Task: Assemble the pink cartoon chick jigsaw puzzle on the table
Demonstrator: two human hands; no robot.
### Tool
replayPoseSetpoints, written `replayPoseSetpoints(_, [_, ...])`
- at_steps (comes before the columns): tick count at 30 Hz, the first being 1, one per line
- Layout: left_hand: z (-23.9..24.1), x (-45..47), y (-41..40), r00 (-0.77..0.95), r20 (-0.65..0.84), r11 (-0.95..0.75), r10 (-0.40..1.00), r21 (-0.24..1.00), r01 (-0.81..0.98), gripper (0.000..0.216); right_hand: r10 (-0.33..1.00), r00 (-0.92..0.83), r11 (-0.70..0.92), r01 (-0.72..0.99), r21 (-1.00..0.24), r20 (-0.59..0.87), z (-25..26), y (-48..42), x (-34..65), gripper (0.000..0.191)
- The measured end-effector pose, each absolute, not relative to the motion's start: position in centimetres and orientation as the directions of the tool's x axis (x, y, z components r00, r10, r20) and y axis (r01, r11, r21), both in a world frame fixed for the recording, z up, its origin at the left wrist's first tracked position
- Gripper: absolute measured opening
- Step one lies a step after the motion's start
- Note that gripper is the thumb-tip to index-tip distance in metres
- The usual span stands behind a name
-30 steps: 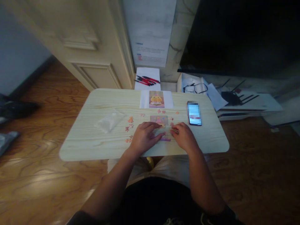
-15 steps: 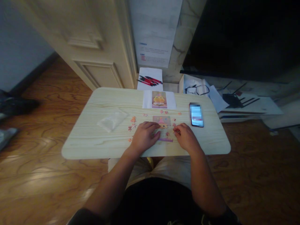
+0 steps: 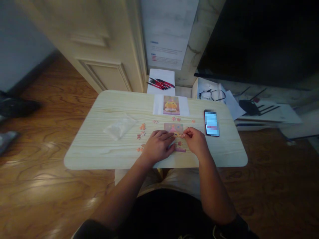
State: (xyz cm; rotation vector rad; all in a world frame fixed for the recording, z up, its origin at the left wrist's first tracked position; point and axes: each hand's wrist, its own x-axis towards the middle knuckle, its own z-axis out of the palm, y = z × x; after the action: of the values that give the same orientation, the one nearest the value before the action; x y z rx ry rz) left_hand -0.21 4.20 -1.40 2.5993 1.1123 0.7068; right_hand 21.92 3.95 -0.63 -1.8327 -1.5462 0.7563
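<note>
Right hand (image 3: 195, 142) has lifted off the wood since half a second back and moved in toward the middle. Its fingers (image 3: 185, 134) are now pinched shut on what looks like a small piece (image 3: 182, 135), though it's pretty blurry. Left hand (image 3: 158, 146) hasn't really budged. It lies palm down with the fingers spread loose, holding nothing, and it covers the lower left part of the half-built puzzle (image 3: 173, 127).

That puzzle sits near the front edge of the pale wood tabletop (image 3: 99, 152), right between the two hands, and the pinched piece hovers at its right edge. Loose pieces (image 3: 141, 134) are scattered just left of the left hand, with a crumpled plastic bag (image 3: 119, 127) further left. A phone (image 3: 212, 123) lies beside the right hand, screen up. Behind the puzzle, the reference picture (image 3: 171, 105) lies flat at the far edge. Past the tabletop, red and black pens (image 3: 161, 84) sit on a white sheet.
</note>
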Motion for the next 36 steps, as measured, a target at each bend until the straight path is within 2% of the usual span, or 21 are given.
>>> replayPoseSetpoints(7, [-1.6,-0.3,4.2,0.582,0.345,-0.676,0.736,0.416,0.608,0.035,0.991,0.124,-0.062,0.737,-0.673,0.045,0.3,3.8,22.7,0.014])
replayPoseSetpoints(13, [-1.7,-0.2,4.2,0.588,0.330,-0.673,0.738,0.414,0.613,0.039,0.997,0.004,0.046,0.778,-0.626,0.078,0.3,3.4,22.6,0.015])
replayPoseSetpoints(22, [-1.5,-0.1,4.2,0.582,0.339,-0.673,0.739,0.405,0.619,0.036,0.998,0.024,0.014,0.801,-0.598,0.056,-0.2,3.1,22.1,0.010])
replayPoseSetpoints(27, [-1.4,-0.5,4.2,0.429,0.408,-0.589,0.806,0.486,0.645,0.027,0.995,0.096,-0.060,0.823,-0.565,0.035,-0.2,2.9,21.5,0.005])
replayPoseSetpoints(30, [-1.3,-1.2,4.5,0.280,0.476,-0.536,0.834,0.578,0.615,0.019,0.994,0.108,-0.067,0.797,-0.601,0.032,-0.1,2.8,21.3,0.004])
replayPoseSetpoints(33, [-0.9,-2.0,4.9,0.142,0.521,-0.501,0.842,0.658,0.562,0.015,0.997,0.078,-0.072,0.709,-0.701,-0.023,0.2,2.9,21.2,0.008])
replayPoseSetpoints(36, [-0.4,-2.7,5.2,0.160,0.513,-0.512,0.843,0.676,0.530,0.014,0.999,-0.016,-0.016,0.588,-0.809,-0.031,0.8,3.2,20.8,0.012])
